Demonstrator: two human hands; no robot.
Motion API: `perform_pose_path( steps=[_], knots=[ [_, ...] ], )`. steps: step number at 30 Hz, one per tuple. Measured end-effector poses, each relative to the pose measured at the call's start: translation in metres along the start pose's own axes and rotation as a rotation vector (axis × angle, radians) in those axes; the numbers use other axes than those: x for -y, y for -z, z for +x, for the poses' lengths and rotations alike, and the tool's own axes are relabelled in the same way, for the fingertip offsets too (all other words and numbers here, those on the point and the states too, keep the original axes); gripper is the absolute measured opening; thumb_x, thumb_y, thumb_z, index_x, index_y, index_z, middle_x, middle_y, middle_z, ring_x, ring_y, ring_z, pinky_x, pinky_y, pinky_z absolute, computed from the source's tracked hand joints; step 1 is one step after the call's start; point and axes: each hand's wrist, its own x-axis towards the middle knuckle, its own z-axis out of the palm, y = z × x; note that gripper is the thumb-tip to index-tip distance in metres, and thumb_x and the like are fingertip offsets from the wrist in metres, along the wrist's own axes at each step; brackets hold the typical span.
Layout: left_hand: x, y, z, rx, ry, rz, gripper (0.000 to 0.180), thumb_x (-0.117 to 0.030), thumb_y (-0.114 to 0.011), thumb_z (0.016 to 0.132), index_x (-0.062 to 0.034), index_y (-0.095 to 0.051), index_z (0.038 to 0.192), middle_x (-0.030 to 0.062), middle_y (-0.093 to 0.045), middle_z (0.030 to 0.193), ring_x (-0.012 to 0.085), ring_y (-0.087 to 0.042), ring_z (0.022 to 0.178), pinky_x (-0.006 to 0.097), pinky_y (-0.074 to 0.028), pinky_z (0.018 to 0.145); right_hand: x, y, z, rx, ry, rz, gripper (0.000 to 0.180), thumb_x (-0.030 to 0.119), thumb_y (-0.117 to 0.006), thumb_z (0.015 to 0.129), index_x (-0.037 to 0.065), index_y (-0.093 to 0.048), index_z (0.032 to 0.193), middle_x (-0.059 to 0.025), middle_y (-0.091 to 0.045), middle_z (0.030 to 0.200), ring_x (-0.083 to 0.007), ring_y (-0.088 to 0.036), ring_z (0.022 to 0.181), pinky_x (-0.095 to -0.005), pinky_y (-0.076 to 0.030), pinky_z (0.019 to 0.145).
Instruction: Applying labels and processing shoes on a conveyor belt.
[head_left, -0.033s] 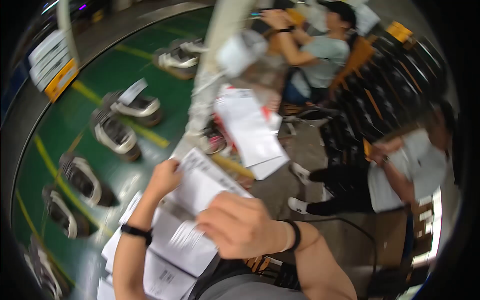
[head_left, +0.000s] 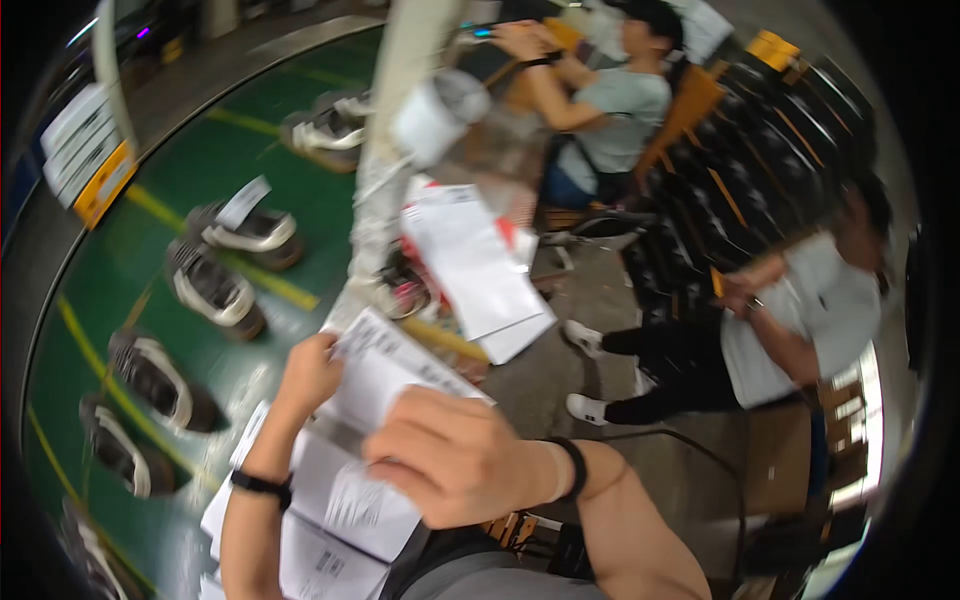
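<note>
My left hand (head_left: 312,372) is closed at the left edge of a white printed sheet (head_left: 382,350), its fingertips curled on the paper. Over the sheet's lower right part, my right hand (head_left: 452,452) is closed with thumb and fingers together. What it pinches, if anything, is hidden. Below the two hands lie more white sheets, one with a block of small print (head_left: 357,497) and another with a dark printed patch (head_left: 325,565). Each wrist has a black band.
At left, grey shoes (head_left: 212,288) with pale trim stand on a green conveyor belt (head_left: 320,205) with yellow lines. Past the hands, papers (head_left: 470,265) lie by a white post (head_left: 385,170). Two people (head_left: 790,320) work at right, near black stacked racks (head_left: 740,190).
The whole view has shifted a little, so the belt, papers and people appear farther left. Both hands keep the same closed pose; the small-print block below my right hand shows more plainly.
</note>
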Motion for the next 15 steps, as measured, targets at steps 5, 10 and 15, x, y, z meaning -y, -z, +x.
perform_pose_path(
  steps=[5, 10, 15],
  knots=[
    [-0.03, 0.023, -0.079, 0.052, -0.222, 0.139, 0.044, -0.009, -0.067, 0.074, 0.0008, -0.059, 0.116, 0.0235, -0.06, 0.114, 0.0392, -0.055, 0.111, 0.046, -0.044, 0.093, -0.024, -0.016, 0.038, 0.046, -0.018, 0.355, 0.034, 0.007, -0.076, 0.074, 0.003, -0.052, 0.097, -0.0117, -0.049, 0.096, -0.0267, -0.051, 0.086, -0.0354, -0.044, 0.073],
    [-0.04, 0.056, -0.169, 0.124, 0.004, 0.658, 0.068, -0.023, -0.079, 0.072, -0.0038, -0.052, 0.131, 0.0317, -0.036, 0.143, 0.0544, -0.039, 0.126, 0.057, -0.04, 0.097, -0.066, -0.125, 0.088, 0.243, -0.107, 0.632, 0.05, 0.018, -0.079, 0.075, 0.007, -0.048, 0.112, -0.005, -0.048, 0.106, -0.0187, -0.05, 0.096, -0.0322, -0.047, 0.081],
    [-0.061, 0.042, -0.21, 0.045, 0.043, 0.472, 0.069, -0.031, -0.078, 0.073, -0.0061, -0.052, 0.132, 0.0353, -0.035, 0.141, 0.0573, -0.036, 0.127, 0.062, -0.037, 0.098, -0.135, -0.205, 0.115, 0.172, -0.269, 0.812, 0.046, 0.014, -0.078, 0.083, 0.008, -0.046, 0.114, -0.0002, -0.048, 0.103, -0.0093, -0.048, 0.096, -0.0271, -0.045, 0.085]
  ],
)
